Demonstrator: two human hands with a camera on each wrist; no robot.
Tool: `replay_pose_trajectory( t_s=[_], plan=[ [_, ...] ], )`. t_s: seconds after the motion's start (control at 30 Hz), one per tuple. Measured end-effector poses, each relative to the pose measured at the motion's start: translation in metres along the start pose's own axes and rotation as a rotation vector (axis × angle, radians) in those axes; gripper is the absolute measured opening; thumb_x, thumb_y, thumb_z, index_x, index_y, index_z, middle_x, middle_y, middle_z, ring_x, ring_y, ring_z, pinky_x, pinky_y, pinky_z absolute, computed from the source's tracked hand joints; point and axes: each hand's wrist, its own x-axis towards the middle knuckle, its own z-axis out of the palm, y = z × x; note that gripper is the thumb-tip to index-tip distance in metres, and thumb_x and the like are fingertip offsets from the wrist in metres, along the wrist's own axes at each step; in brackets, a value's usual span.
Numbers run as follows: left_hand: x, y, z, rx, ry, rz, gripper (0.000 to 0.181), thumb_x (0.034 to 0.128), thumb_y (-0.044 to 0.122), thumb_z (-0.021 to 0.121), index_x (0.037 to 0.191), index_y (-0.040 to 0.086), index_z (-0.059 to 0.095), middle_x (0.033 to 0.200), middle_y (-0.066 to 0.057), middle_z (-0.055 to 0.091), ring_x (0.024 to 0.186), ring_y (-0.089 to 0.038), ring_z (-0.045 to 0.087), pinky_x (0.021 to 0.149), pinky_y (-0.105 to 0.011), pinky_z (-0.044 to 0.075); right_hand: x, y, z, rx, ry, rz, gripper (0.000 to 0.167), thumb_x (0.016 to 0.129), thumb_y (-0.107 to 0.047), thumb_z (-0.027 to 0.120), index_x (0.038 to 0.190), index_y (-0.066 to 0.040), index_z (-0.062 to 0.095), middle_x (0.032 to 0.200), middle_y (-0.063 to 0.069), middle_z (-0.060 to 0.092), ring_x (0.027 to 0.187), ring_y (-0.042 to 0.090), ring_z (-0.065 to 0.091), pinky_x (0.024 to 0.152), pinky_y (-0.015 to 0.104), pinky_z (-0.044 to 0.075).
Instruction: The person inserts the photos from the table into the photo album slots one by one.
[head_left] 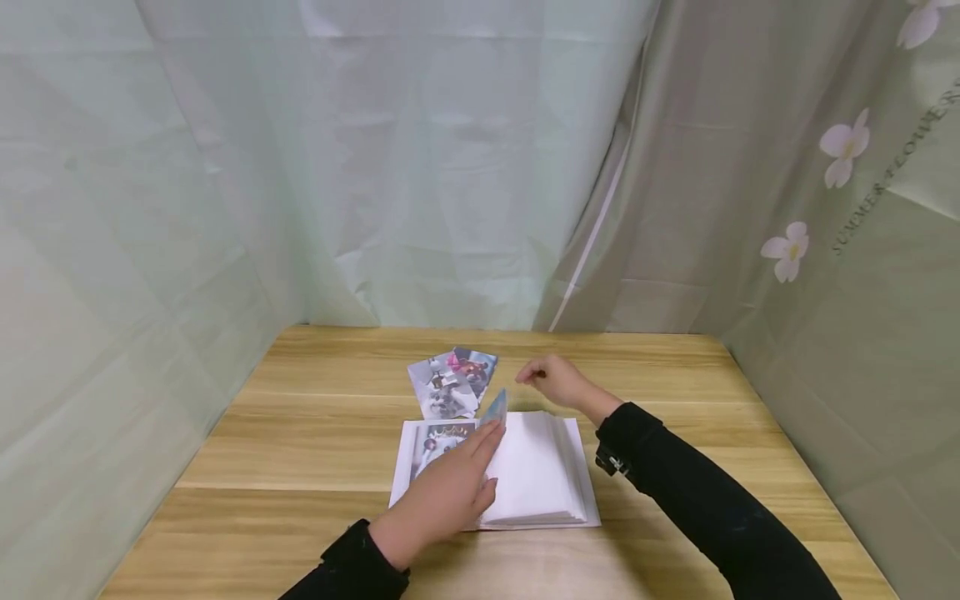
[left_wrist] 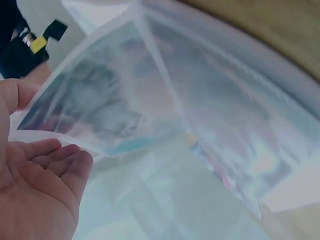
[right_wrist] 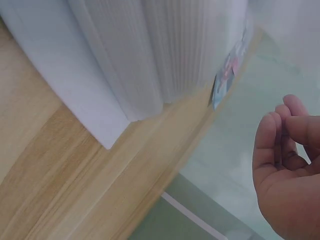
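Note:
A white photo album [head_left: 531, 479] lies open on the table. A photo with a dark top [head_left: 446, 432] shows in its left-hand sleeve. My left hand [head_left: 450, 487] holds a raised clear album page [left_wrist: 100, 95], whose corner sits between the thumb and the fingers [left_wrist: 75, 160]. Through the plastic a picture is visible, and a bluish corner stands up past the fingertips in the head view. My right hand [head_left: 558, 382] hovers above the table behind the album's right side. In the right wrist view its fingers [right_wrist: 265, 135] bend loosely near the thumb, and nothing shows between them.
Two loose photos [head_left: 446, 387] overlap on the table just behind the album's left half. The wooden table [head_left: 300, 433] ends at pale curtains [head_left: 465, 167] behind and on both sides. Flowers are printed on the right curtain.

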Motion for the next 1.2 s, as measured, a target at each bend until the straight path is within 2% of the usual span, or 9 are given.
replay_pose_trajectory(
  t_s=[0.17,0.3,0.53,0.63,0.77,0.9,1.07,1.2],
  plan=[
    [-0.012,-0.009,-0.01,-0.001,-0.014,-0.068,0.073,0.0841,0.024,0.061,0.143,0.005,0.023,0.147,-0.009,0.016,0.119,-0.021,0.04,0.088,-0.034,0.041,-0.001,0.001,0.0,0.022,0.009,0.014,0.018,0.087,0.002,0.057,0.088,-0.01,0.07,0.088,-0.001,0.065,0.087,0.015,0.058,0.077,0.029,0.047],
    [-0.024,-0.018,-0.013,0.033,-0.012,-0.09,0.074,0.0812,0.024,0.066,0.141,0.003,0.028,0.149,-0.01,0.01,0.116,-0.023,0.044,0.085,-0.032,0.044,-0.001,0.002,0.001,0.044,0.002,0.026,0.02,0.087,0.003,0.056,0.088,-0.01,0.07,0.089,0.001,0.065,0.087,0.015,0.058,0.076,0.028,0.047],
    [-0.046,-0.035,-0.013,0.108,-0.028,-0.131,0.065,0.0806,0.027,0.067,0.132,-0.004,0.041,0.142,-0.018,0.027,0.123,-0.027,0.035,0.096,-0.039,0.032,-0.001,0.001,0.001,0.042,-0.006,0.044,0.019,0.088,0.002,0.055,0.088,-0.011,0.07,0.091,0.006,0.065,0.088,0.015,0.058,0.077,0.029,0.047],
    [-0.053,-0.041,-0.012,0.082,-0.058,-0.166,0.064,0.0808,0.028,0.067,0.13,-0.005,0.044,0.139,-0.02,0.031,0.123,-0.03,0.035,0.096,-0.041,0.032,-0.001,0.0,0.001,0.043,-0.002,0.049,0.02,0.088,0.002,0.056,0.088,-0.011,0.07,0.091,0.004,0.065,0.088,0.015,0.058,0.077,0.028,0.047],
    [-0.059,-0.048,-0.01,0.041,-0.128,-0.2,0.064,0.0809,0.03,0.067,0.13,-0.004,0.044,0.136,-0.022,0.034,0.122,-0.032,0.036,0.096,-0.044,0.032,-0.001,0.001,0.003,0.049,-0.003,0.038,0.021,0.087,0.004,0.055,0.087,-0.012,0.07,0.09,0.002,0.065,0.087,0.013,0.058,0.075,0.026,0.047],
    [-0.064,-0.055,-0.007,0.035,-0.178,-0.193,0.061,0.0813,0.032,0.067,0.128,-0.002,0.048,0.134,-0.023,0.036,0.12,-0.034,0.037,0.095,-0.046,0.033,-0.001,0.0,0.006,0.045,-0.005,0.021,0.023,0.087,0.005,0.055,0.087,-0.012,0.07,0.089,0.001,0.065,0.086,0.013,0.058,0.074,0.025,0.048],
    [-0.069,-0.063,0.0,0.037,-0.194,-0.153,0.056,0.0832,0.03,0.064,0.125,-0.004,0.05,0.132,-0.024,0.038,0.119,-0.034,0.038,0.096,-0.046,0.032,0.001,-0.004,0.009,0.037,-0.014,0.017,0.021,0.087,0.003,0.056,0.087,-0.012,0.07,0.089,0.0,0.065,0.086,0.012,0.058,0.074,0.024,0.047],
    [-0.071,-0.066,0.004,0.037,-0.215,-0.154,0.056,0.0837,0.032,0.063,0.126,-0.003,0.05,0.132,-0.024,0.038,0.119,-0.034,0.038,0.095,-0.045,0.032,0.004,-0.009,0.009,0.027,-0.028,0.013,0.019,0.088,0.001,0.056,0.089,-0.012,0.07,0.09,0.001,0.065,0.087,0.013,0.058,0.075,0.024,0.047]
  ],
)
